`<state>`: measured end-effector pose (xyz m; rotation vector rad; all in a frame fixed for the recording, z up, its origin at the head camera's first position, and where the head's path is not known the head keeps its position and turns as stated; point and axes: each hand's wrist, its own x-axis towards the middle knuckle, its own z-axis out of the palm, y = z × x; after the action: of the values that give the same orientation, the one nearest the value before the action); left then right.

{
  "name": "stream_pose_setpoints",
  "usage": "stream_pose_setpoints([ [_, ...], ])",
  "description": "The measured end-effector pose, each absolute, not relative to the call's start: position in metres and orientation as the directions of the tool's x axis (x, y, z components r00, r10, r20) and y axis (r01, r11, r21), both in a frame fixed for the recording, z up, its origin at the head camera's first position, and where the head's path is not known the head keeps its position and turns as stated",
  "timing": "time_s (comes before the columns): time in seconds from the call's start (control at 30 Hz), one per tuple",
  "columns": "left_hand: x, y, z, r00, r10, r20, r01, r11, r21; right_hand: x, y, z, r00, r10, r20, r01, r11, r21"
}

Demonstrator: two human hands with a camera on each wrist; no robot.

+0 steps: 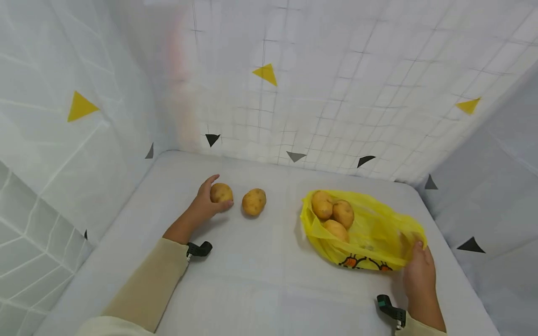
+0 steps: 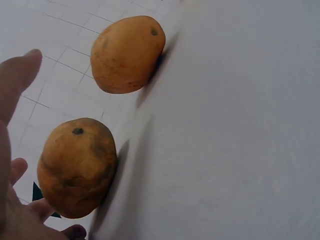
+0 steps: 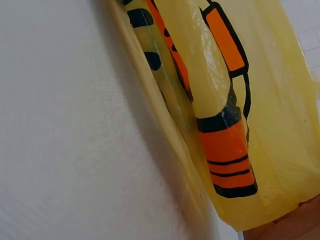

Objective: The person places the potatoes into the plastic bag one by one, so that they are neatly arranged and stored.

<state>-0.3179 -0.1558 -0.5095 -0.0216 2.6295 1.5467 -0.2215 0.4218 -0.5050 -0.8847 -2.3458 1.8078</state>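
My left hand (image 1: 204, 201) reaches around a potato (image 1: 221, 192) at the left of the table, thumb and fingers spread on either side of it. In the left wrist view, a gap shows between the raised finger and this potato (image 2: 77, 167). A second potato (image 1: 254, 202) lies just to its right. With my right hand (image 1: 420, 270) I hold the right end of a yellow plastic bag (image 1: 378, 224). Inside the bag's left part sit three potatoes (image 1: 343, 213). Orange and black print (image 3: 225, 155) covers the bag's side, and most of the right fingers are hidden by it.
A white cloth-covered table (image 1: 235, 289) lies under everything. Pale sheets with grid lines (image 1: 336, 93) rise behind it and at both sides, carrying yellow (image 1: 266, 74) and dark triangle markers (image 1: 471, 245). Black wrist cameras (image 1: 199, 249) are strapped on both wrists.
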Motion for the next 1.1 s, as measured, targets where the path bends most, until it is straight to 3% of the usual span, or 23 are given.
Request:
stream_pose_setpoints([
  [0.57,-0.313,-0.162,-0.522,-0.996,0.073,-0.049,-0.001,0.553,0.833,-0.226,0.418,-0.506,-0.879,0.416,-0.231,0.356,0.251,-0.900],
  [1.1,-0.317,-0.158,-0.516,-0.997,0.062,-0.034,0.007,0.557,0.830,-0.224,0.424,-0.506,-0.865,0.444,-0.234,0.380,0.274,-0.884],
])
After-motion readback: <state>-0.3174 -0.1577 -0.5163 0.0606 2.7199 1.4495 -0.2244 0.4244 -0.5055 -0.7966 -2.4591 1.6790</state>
